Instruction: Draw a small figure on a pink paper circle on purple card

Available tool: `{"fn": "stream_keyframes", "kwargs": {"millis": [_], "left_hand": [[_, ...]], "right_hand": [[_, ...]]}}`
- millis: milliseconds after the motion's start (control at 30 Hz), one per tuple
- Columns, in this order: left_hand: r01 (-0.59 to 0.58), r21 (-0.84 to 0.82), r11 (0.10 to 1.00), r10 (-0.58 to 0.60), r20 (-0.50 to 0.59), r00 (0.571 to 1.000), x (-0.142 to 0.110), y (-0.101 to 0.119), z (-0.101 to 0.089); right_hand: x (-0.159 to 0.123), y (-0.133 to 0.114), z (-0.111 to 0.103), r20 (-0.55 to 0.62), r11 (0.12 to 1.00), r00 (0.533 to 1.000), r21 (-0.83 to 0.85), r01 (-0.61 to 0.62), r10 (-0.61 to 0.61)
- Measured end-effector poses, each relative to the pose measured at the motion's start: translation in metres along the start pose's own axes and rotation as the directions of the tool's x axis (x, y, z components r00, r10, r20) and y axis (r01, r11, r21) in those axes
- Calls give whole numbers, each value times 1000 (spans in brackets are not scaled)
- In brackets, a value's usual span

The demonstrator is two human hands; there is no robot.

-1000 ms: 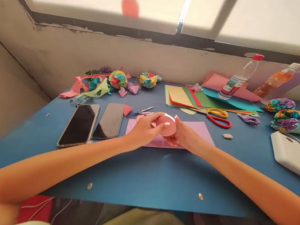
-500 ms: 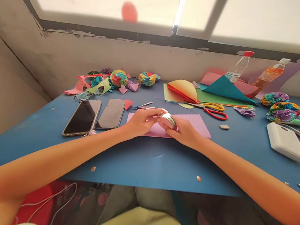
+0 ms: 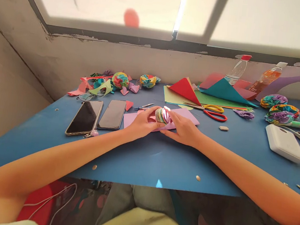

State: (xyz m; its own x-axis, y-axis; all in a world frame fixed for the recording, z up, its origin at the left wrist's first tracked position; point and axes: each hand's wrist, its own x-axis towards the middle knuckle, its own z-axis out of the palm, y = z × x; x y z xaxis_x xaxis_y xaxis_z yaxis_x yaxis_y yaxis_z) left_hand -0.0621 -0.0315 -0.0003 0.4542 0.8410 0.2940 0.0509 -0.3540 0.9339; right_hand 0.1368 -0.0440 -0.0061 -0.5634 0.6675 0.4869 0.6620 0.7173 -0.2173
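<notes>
A: What did the hands hold?
B: Left hand (image 3: pixel 140 123) and right hand (image 3: pixel 183 128) pinched a stack of paper circles (image 3: pixel 163 115) edge-on over the pink sheet (image 3: pixel 187 115); the circles' faces were hidden.

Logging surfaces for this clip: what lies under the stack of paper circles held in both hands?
Under the stack of paper circles, held by the left hand and right hand, lies a pink sheet on the blue table. The hands cover the sheet's middle.
</notes>
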Motion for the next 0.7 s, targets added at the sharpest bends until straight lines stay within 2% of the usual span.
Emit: {"fn": "stream_keyframes", "kwargs": {"millis": [100, 200, 267, 400, 700], "left_hand": [[-20, 137, 990, 18, 14, 1000, -2, 3, -2], [-76, 275, 958, 65, 47, 997, -3, 3, -1], [-99, 339, 935, 80, 69, 994, -3, 2, 0], [-106, 353, 930, 75, 100, 992, -2, 2, 1], [-99, 213, 972, 63, 170, 983, 3, 2, -4]], "right_hand": [[0, 0, -1, 41, 943, 988, 297, -153, 148], [2, -1, 0, 99, 854, 968, 456, -251, 231], [4, -2, 0, 139, 829, 956, 475, -293, 259], [6, -2, 0, 152, 794, 950, 521, -312, 273], [4, 3, 5, 179, 770, 959, 573, -282, 218]]}}
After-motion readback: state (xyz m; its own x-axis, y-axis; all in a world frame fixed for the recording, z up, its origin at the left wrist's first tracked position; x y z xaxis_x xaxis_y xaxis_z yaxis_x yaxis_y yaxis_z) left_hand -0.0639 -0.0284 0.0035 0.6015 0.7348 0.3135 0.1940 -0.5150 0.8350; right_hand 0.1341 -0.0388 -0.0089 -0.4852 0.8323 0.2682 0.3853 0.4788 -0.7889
